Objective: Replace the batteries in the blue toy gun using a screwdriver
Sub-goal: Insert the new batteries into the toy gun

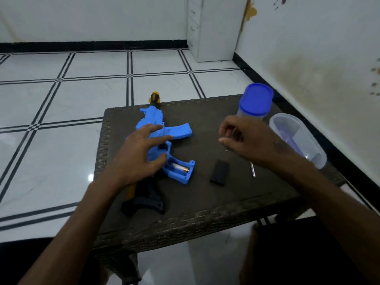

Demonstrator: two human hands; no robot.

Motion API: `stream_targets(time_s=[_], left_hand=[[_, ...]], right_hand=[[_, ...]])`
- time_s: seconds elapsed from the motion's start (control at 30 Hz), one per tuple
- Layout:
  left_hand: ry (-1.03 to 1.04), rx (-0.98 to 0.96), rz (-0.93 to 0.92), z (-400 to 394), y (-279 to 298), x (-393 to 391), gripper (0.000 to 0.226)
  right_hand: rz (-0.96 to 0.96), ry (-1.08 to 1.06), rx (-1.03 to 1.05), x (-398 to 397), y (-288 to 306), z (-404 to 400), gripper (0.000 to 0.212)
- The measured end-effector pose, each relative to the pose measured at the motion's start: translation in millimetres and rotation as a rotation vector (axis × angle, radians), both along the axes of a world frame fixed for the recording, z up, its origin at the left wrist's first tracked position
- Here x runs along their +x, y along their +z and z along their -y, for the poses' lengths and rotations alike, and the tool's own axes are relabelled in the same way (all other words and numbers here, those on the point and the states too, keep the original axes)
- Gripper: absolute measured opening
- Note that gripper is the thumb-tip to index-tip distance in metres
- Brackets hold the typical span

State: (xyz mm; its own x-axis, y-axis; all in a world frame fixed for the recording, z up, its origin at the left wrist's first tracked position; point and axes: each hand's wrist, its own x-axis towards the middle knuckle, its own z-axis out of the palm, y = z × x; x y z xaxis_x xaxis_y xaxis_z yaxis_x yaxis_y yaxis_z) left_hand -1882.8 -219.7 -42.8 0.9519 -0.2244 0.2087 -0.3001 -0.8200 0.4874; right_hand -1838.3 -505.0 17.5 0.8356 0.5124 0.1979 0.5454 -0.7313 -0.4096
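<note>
A person's left hand (pixel 141 149) is resting with fingers spread and relaxed on the blue toy gun (pixel 162 138), which is lying on the dark woven table (pixel 205 204), long axis running away from the viewer. Its grip compartment is lying open toward the right, a battery (pixel 181 168) inside (the black cover (pixel 219 171) is sitting just beside). The right hand (pixel 244 138) is hovering farther right, fingers curled; whether it is pinching anything cannot be told. A metal shaft (pixel 253 170), seemingly the screwdriver, is lying beneath its wrist.
</note>
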Motion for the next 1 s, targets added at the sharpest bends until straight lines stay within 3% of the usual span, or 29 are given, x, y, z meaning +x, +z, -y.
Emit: stream_targets(time_s=[0.13, 0.27, 0.47, 0.57, 0.7, 0.83, 1.0], left_hand=[[-0.141, -0.119, 0.032, 50, 15, 2, 0.049], [-0.301, -0.046, 0.003, 122, 23, 10, 0.048], [-0.395, 0.032, 0.005, 208, 18, 24, 0.061], [-0.392, 0.050, -0.009, 229, 12, 29, 0.066], [-0.399, 0.090, -0.022, 237, 9, 29, 0.067], [-0.380, 0.108, 0.005, 231, 9, 30, 0.066], [-0.306, 0.112, 0.033, 196, 15, 27, 0.060]], right_hand=[[-0.024, -0.325, -0.019, 3, 24, 76, 0.003], [-0.276, -0.548, -0.154, 13, 33, 128, 0.013], [-0.506, -0.490, -0.243, 30, 6, 133, 0.026], [-0.452, -0.501, -0.310, 33, -7, 127, 0.022], [-0.352, -0.502, -0.437, 33, -14, 122, 0.037], [-0.328, -0.484, -0.367, 31, -14, 124, 0.034], [-0.147, -0.389, 0.094, 28, 6, 125, 0.027]])
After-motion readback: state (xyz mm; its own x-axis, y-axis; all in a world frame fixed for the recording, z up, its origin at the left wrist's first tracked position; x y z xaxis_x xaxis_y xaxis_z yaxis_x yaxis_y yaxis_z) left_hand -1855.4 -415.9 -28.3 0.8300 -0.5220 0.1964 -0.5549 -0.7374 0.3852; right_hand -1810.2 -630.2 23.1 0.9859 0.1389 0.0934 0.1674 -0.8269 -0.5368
